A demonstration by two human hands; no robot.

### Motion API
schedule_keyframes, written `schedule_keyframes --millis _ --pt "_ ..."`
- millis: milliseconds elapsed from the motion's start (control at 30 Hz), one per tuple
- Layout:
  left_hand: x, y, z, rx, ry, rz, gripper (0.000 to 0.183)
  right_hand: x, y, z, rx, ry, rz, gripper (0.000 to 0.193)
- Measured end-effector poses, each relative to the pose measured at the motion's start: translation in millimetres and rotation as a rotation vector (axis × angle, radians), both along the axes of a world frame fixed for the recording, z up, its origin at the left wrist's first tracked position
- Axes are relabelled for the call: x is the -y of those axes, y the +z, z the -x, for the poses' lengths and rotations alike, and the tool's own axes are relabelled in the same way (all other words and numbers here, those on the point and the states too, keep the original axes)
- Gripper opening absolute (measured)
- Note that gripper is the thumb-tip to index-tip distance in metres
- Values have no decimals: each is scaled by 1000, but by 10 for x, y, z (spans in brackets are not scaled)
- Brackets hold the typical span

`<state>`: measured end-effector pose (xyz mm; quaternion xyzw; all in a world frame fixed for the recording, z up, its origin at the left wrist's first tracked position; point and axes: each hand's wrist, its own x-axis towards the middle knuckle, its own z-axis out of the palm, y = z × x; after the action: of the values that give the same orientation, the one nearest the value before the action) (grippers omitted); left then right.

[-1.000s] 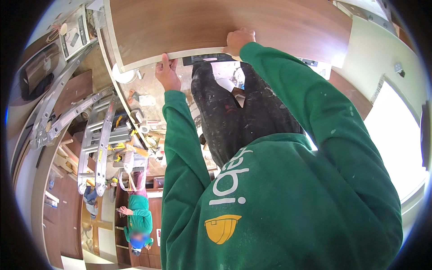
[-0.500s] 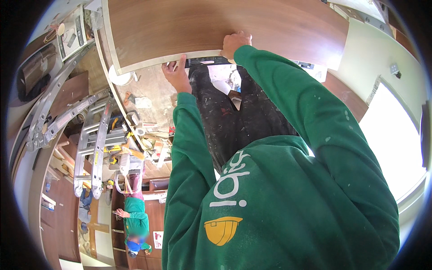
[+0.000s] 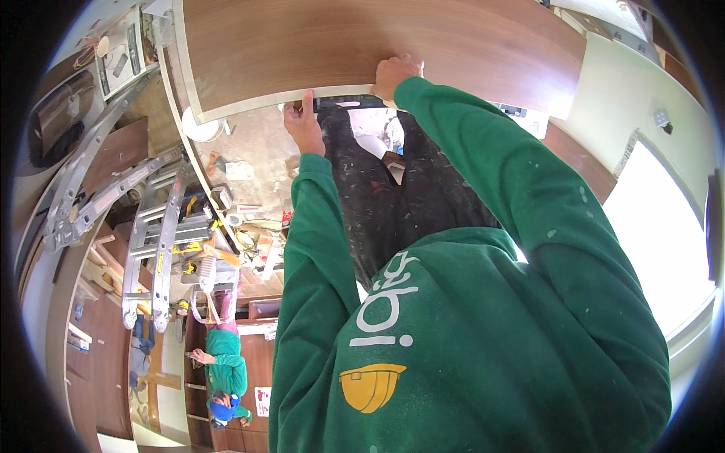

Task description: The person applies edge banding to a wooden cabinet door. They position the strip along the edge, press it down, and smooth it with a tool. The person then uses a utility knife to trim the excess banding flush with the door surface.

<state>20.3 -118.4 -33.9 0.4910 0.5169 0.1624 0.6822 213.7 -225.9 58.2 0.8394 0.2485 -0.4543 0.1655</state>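
A wide brown wood-grain panel point(image 3: 317, 45) spans the top of the view, with a pale strip point(image 3: 260, 103) running along its near edge. My left hand point(image 3: 304, 128) is at that edge, a finger stretched up against the strip and the other fingers apart. Farther right, my right hand point(image 3: 396, 77) rests closed on the panel beside the same edge. Whatever its curled fingers hold, if anything, is hidden. Between my hands, a dark object point(image 3: 347, 101) shows just below the panel's edge.
On the left stands an aluminium folding ladder point(image 3: 162, 249). Tools and scraps point(image 3: 260, 226) litter the area beside it, and a white bucket point(image 3: 204, 127) is below the panel's left corner. Another person in green point(image 3: 226, 370) is at lower left. A bright window point(image 3: 664, 241) lies right.
My left hand has shifted a little to the right along the panel's edge. My right hand stays in about the same place.
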Motion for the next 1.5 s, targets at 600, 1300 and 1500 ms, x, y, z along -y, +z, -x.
schedule_keyframes --millis 600,1300,1500 --pt "17 -30 -2 -19 -19 -16 32 -28 -12 50 45 -21 13 33" --pt "6 -25 0 -3 -20 -8 30 -45 2 82 81 8 5 31" --pt "8 -26 -2 23 -3 1 30 -34 -9 93 97 8 -2 31"
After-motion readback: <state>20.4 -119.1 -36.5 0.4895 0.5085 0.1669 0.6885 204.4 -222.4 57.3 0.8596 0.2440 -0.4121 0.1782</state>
